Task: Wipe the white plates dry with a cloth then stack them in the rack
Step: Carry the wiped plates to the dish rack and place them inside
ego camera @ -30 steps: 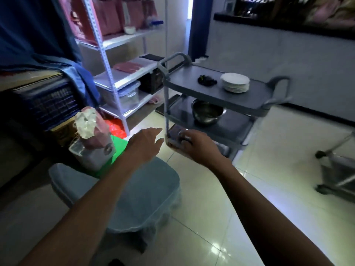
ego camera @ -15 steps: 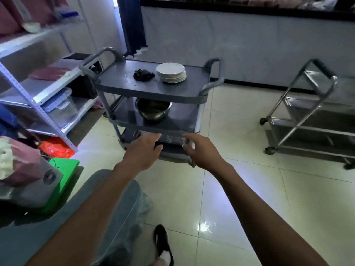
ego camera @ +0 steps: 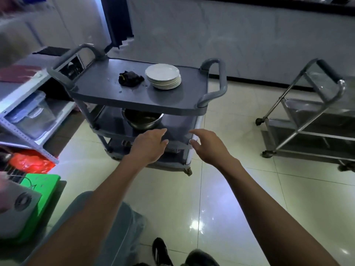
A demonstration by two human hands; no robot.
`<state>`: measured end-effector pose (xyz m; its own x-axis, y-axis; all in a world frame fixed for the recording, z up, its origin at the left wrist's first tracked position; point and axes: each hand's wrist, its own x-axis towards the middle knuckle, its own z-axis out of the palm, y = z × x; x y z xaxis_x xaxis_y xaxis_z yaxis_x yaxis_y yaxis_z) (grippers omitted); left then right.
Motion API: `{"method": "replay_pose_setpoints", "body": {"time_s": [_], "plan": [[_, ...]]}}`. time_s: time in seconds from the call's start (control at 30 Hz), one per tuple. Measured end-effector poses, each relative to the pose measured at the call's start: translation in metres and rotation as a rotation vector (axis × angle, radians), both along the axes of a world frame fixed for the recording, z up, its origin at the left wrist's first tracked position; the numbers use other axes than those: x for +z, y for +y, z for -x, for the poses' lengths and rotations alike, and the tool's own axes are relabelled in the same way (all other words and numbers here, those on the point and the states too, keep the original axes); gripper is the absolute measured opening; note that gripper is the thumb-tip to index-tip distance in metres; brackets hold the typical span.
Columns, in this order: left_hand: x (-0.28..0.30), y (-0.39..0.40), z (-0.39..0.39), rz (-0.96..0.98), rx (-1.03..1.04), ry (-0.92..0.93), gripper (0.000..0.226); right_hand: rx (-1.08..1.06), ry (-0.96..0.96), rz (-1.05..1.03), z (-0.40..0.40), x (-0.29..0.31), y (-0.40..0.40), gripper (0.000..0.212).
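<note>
A stack of white plates (ego camera: pixel 163 76) sits on the top shelf of a grey three-tier cart (ego camera: pixel 134 98), toward its far right corner, with a crumpled dark cloth (ego camera: pixel 130 79) just beside it on the left, apart from the plates. A metal bowl (ego camera: pixel 142 120) rests on the cart's middle shelf. Both arms reach forward in front of the cart's near edge: the left hand (ego camera: pixel 148 145) and the right hand (ego camera: pixel 208 145) each have relaxed, spread fingers, the grip of both empty and touching nothing. A steel trolley (ego camera: pixel 311 120) stands well apart to the right on the tiled floor (ego camera: pixel 230 189), and a white shelving unit (ego camera: pixel 25 116) stands to the left.
</note>
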<state>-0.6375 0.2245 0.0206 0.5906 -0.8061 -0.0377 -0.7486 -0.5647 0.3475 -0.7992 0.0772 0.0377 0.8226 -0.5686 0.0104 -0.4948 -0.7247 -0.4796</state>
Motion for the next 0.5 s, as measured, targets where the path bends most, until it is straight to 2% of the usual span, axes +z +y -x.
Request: {"method": "replay_pose_setpoints", "body": {"time_s": [0.27,0.5], "plan": [[-0.007,-0.062,-0.058,-0.013,-0.026,-0.016,0.052,-0.056,-0.076,-0.208,-0.060,-0.007,-0.066,0.041],[-0.007,-0.146,-0.118,-0.041,-0.005,-0.033,0.052,-0.020,-0.109,-0.336,-0.131,-0.016,-0.152,0.039]]}}
